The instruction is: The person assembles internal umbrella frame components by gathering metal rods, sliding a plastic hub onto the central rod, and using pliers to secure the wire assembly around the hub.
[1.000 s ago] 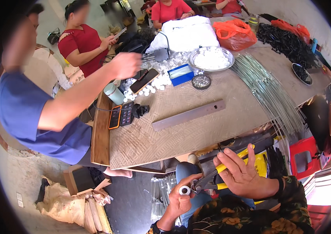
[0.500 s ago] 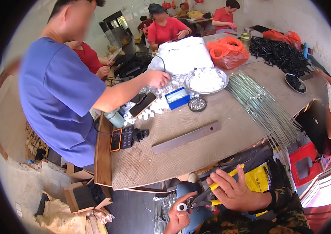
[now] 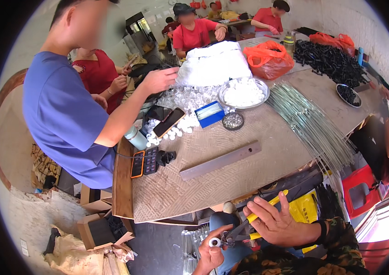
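In the lower middle, my left hand (image 3: 209, 257) closes round a small white round plastic piece (image 3: 214, 242) with a hole in its face. The metal jaws of yellow-handled pliers (image 3: 236, 233) are right beside that piece. My right hand (image 3: 279, 222) holds the pliers by the handles, palm turned up, fingers partly extended and thumb raised. One yellow handle sticks up past the fingers; the other runs under the palm. What the jaws grip, if anything, is too small to tell.
The table (image 3: 194, 192) ahead bears a steel bar (image 3: 220, 160), a bundle of thin metal rods (image 3: 313, 121), a bowl of white pieces (image 3: 244, 94) and a blue box (image 3: 209, 114). A person in blue (image 3: 66, 105) stands left. A red stool (image 3: 361, 190) is at right.
My hands and the pliers hold nearly the same pose. The person in blue has moved their hand left and up, away from the heap of clear pieces.
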Tool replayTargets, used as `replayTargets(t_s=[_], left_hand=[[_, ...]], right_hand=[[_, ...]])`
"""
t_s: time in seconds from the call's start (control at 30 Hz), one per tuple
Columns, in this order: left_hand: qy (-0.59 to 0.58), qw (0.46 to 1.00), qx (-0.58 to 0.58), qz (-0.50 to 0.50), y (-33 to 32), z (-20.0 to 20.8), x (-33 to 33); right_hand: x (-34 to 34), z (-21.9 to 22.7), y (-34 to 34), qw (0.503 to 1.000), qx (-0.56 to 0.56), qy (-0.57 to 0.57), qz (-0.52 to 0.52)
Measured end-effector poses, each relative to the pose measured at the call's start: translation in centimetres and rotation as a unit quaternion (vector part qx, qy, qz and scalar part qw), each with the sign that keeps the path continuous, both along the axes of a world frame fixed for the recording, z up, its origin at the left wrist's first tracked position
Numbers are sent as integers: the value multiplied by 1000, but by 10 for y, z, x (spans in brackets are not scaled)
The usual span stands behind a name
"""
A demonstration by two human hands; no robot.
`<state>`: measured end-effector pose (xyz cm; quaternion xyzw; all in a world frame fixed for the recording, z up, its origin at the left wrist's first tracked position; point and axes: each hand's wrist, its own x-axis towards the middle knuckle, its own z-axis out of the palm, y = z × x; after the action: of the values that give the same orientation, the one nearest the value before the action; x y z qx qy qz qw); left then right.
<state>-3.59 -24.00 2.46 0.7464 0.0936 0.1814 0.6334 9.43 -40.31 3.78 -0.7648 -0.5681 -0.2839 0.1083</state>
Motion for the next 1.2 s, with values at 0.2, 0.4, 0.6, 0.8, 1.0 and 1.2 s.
replayTargets(t_s=[0.2, 0.4, 0.6, 0.8, 1.0, 1.2], left_hand=[[13, 1000, -16, 5, 2, -4, 4], [-74, 996, 32, -40, 9, -7, 0], [-98, 995, -7, -20, 8, -13, 0], [-87, 995, -24, -42, 10, -9, -1], [-59, 995, -68, -35, 12, -3, -1], [-55, 995, -35, -75, 12, -3, 2]], right_hand=[[5, -5, 4, 1000, 14, 17, 7], [6, 3, 5, 1000, 14, -19, 2], [14, 6, 5, 999, 3, -25, 25], [20, 8, 5, 997, -5, -56, 53], [15, 4, 3, 997, -13, -60, 45], [13, 7, 0, 996, -7, -82, 28]])
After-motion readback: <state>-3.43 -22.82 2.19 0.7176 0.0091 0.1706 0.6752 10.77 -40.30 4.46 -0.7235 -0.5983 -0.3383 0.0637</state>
